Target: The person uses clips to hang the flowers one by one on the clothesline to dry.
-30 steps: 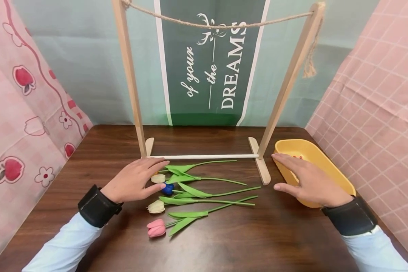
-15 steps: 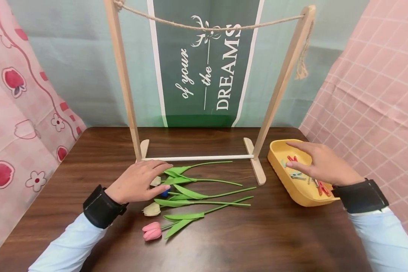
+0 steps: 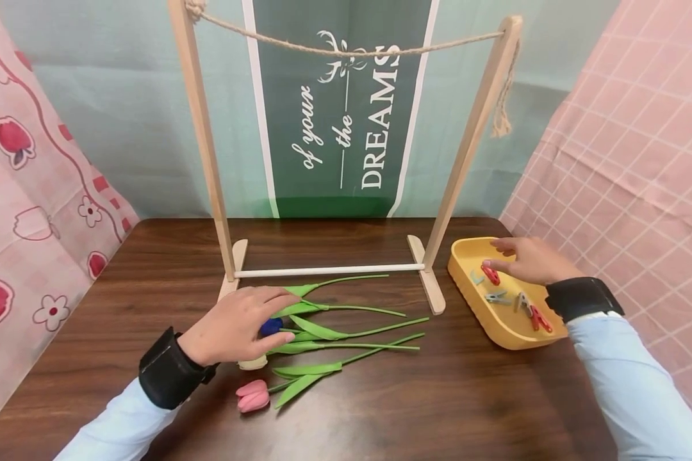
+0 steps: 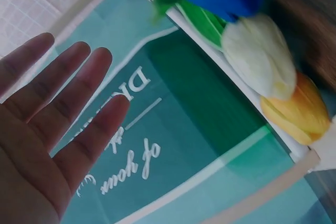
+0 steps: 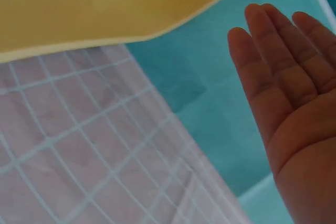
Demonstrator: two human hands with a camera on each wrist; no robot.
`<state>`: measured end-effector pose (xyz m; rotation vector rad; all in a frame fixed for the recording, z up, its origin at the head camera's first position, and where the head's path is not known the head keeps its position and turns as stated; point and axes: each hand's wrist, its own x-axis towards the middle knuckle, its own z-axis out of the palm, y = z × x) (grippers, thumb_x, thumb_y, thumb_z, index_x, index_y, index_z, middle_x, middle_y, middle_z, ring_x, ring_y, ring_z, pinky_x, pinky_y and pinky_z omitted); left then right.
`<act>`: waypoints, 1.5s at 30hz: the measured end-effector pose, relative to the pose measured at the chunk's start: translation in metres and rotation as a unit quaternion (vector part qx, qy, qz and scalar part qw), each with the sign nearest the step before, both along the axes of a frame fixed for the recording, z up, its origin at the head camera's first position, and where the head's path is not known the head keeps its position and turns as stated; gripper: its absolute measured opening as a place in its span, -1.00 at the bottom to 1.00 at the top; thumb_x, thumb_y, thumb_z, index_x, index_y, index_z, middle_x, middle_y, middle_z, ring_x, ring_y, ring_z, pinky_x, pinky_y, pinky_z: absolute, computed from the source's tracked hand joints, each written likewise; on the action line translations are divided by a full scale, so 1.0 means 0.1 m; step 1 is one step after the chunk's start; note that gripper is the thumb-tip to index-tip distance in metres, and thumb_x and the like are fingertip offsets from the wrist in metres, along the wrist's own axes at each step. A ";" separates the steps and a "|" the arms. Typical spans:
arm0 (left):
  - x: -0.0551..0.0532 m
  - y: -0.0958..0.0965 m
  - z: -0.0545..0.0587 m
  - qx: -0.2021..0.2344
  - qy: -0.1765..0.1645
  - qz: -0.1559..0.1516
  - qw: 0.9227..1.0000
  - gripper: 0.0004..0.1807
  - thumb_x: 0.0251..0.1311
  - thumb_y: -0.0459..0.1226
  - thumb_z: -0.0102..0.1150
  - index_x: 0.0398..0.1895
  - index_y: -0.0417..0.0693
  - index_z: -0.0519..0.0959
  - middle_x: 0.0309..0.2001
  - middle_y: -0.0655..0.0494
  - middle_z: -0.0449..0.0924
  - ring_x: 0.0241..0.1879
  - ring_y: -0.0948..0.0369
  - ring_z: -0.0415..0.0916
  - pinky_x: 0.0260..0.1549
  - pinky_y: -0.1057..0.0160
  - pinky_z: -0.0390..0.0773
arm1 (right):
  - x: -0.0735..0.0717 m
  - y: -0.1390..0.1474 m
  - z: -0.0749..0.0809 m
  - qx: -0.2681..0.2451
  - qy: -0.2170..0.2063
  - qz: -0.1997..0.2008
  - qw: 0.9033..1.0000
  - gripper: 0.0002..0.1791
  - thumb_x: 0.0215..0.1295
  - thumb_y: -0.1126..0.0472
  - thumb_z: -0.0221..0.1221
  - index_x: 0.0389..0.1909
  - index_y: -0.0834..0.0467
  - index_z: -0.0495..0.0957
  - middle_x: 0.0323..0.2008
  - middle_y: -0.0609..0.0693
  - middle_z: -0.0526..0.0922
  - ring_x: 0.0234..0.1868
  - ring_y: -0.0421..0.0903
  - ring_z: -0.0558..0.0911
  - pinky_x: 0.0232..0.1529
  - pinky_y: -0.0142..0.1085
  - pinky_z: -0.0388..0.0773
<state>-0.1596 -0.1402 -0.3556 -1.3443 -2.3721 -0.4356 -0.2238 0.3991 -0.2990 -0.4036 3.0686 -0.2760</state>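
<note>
Two pink cloths (image 3: pixel 623 166) flank the brown table (image 3: pixel 438 410) — tulips (image 3: pixel 323 330) and tray (image 3: pixel 504 318) atop.

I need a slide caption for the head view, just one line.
Left hand over tulips, right hand over a yellow tray of clips, a wooden frame behind the tulips.

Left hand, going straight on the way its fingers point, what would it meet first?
The left hand would probably meet a long green tulip leaf, though the hand's height is unclear; it might pass above.
</note>
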 end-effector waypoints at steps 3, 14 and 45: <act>0.02 0.03 0.03 0.000 -0.005 -0.004 1.000 -0.39 0.30 0.20 0.03 0.15 -0.07 0.54 0.03 0.10 0.58 -0.02 0.17 0.56 -0.07 0.09 0.55 | -0.14 0.08 -0.06 0.013 -0.016 -0.003 1.000 -0.25 0.28 -0.14 0.22 0.13 0.48 0.45 -0.08 0.40 0.60 -0.04 0.33 0.56 -0.06 0.16 0.47; 0.02 0.07 0.06 -0.007 -0.022 0.001 1.000 -0.39 0.29 0.20 0.04 0.16 -0.04 0.55 0.05 0.09 0.57 0.00 0.16 0.56 -0.05 0.08 0.55 | -0.58 0.26 -0.34 0.062 -0.083 -0.056 0.993 -0.52 0.22 -0.08 0.25 -0.36 0.34 0.64 -0.57 0.05 0.52 -0.50 0.01 0.47 -0.45 -0.19 0.40; -0.09 -0.06 0.05 0.011 -0.029 0.013 0.999 -0.51 0.22 0.07 0.22 0.11 0.01 0.55 -0.02 0.19 0.58 -0.05 0.26 0.55 -0.13 0.16 0.56 | -0.88 0.32 -0.71 0.030 -0.113 -0.116 0.986 -0.64 0.08 0.10 0.30 -0.84 0.13 0.59 -0.78 -0.07 0.54 -0.57 -0.01 0.52 -0.43 -0.15 0.44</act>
